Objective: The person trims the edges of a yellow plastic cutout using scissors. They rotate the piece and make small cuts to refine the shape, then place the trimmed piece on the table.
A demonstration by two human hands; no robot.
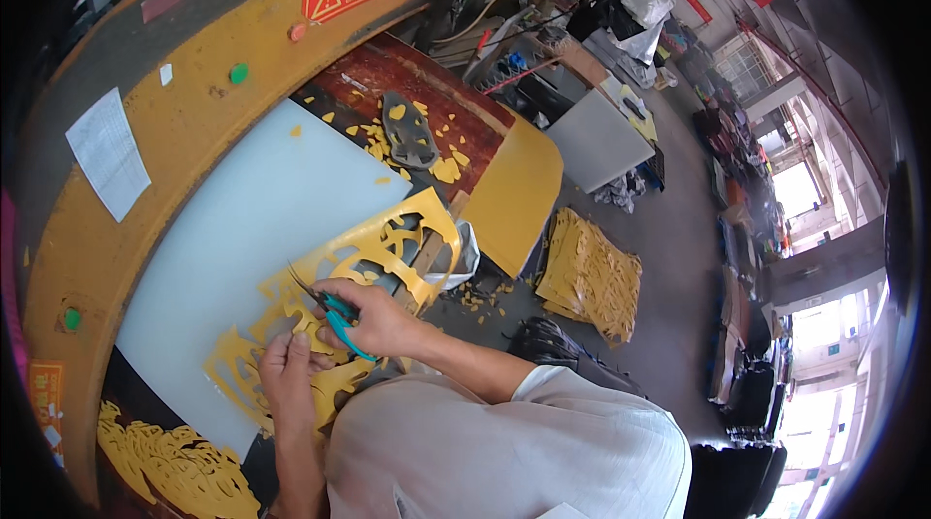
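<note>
My right hand [378,317] is closed around teal-handled snips [341,323], their thin dark tips pointing up and left over the white cutting board [242,179]. Close beside it, my left hand [288,371] pinches the edge of a yellow perforated sheet [364,233]. The sheet is full of curved cut-out openings and lies across the front edge of the board, partly covered by both hands. Whether the snips are touching the sheet I cannot make out.
A yellow machine beam [208,63] with green and red buttons curves over the far side. Small yellow scraps lie around a dark grey die-like piece [411,131]. Yellow strips [175,466] are heaped at lower left; stacked yellow sheets [590,276] lie to the right.
</note>
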